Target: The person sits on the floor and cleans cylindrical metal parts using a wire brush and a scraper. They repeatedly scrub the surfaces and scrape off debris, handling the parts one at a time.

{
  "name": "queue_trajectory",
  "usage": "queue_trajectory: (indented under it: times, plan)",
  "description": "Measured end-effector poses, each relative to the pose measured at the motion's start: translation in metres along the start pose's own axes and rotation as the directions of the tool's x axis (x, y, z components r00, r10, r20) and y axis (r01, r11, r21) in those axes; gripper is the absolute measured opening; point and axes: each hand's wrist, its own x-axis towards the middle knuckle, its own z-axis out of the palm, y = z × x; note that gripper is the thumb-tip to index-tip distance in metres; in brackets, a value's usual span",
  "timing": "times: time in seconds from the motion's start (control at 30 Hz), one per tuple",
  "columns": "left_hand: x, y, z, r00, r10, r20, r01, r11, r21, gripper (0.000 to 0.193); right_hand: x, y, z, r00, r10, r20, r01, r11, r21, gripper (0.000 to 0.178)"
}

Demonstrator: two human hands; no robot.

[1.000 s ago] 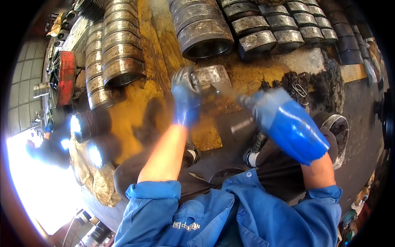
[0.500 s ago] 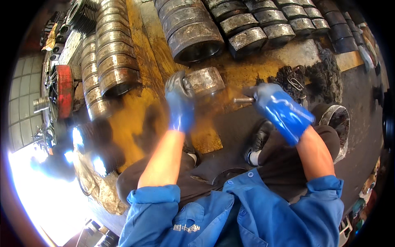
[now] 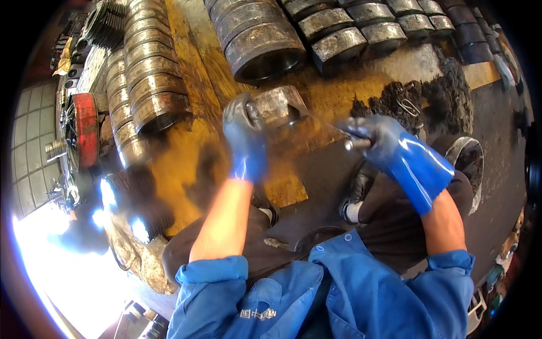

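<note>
My left hand [image 3: 244, 127], in a blue glove with a dark, soiled palm, has its fingers curled on the left end of a thick steel ring [image 3: 278, 105]. The ring lies on its side on the oily yellow floor, its surface worn and shiny. To the right of it, my right hand [image 3: 379, 140], in a matching glove, is closed round a slim tool [image 3: 357, 144] with a metallic handle end. A thin, blurred dark part of the tool reaches toward the ring; its exact kind is unclear.
Rows of steel rings [image 3: 155, 85] lie at the left, with larger ones [image 3: 265, 51] ahead. Black greasy sludge [image 3: 389, 99] holds a bent wire loop [image 3: 407, 107]. An upright round container [image 3: 471, 164] stands by my right knee. A red round part [image 3: 86, 130] is far left.
My right hand has drawn back to the right and slightly down, and the tool has turned in it. My left hand stays at the ring.
</note>
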Motion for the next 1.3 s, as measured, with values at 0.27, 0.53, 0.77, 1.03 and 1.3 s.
queue_trajectory:
  times: [0.27, 0.53, 0.77, 1.03, 1.3]
  plan:
    - [-0.003, 0.004, -0.002, 1.0, -0.006, 0.021, 0.005, 0.999, 0.036, 0.029, 0.004, -0.059, 0.007, 0.961, 0.273, 0.047, -0.057, 0.359, -0.932, 0.03]
    - [-0.003, 0.0, 0.0, 0.999, -0.038, 0.032, 0.037, 0.999, 0.024, 0.029, 0.006, -0.082, 0.002, 0.954, 0.262, 0.148, 0.027, 0.415, -0.909, 0.007]
    - [-0.006, -0.006, 0.005, 1.0, 0.02, 0.012, -0.02, 0.999, 0.041, 0.029, -0.008, -0.065, 0.001, 0.993, 0.105, 0.061, 0.02, 0.357, -0.934, 0.02]
    - [-0.003, -0.005, 0.008, 0.999, 0.029, 0.027, -0.03, 0.999, 0.033, 0.029, 0.028, -0.056, -0.013, 0.968, 0.248, -0.035, -0.117, 0.322, -0.939, 0.035]
    - [0.001, 0.0, 0.004, 0.998, -0.022, 0.054, 0.02, 0.999, 0.034, 0.028, 0.038, -0.059, -0.007, 0.985, 0.166, 0.043, -0.029, 0.411, -0.911, 0.025]
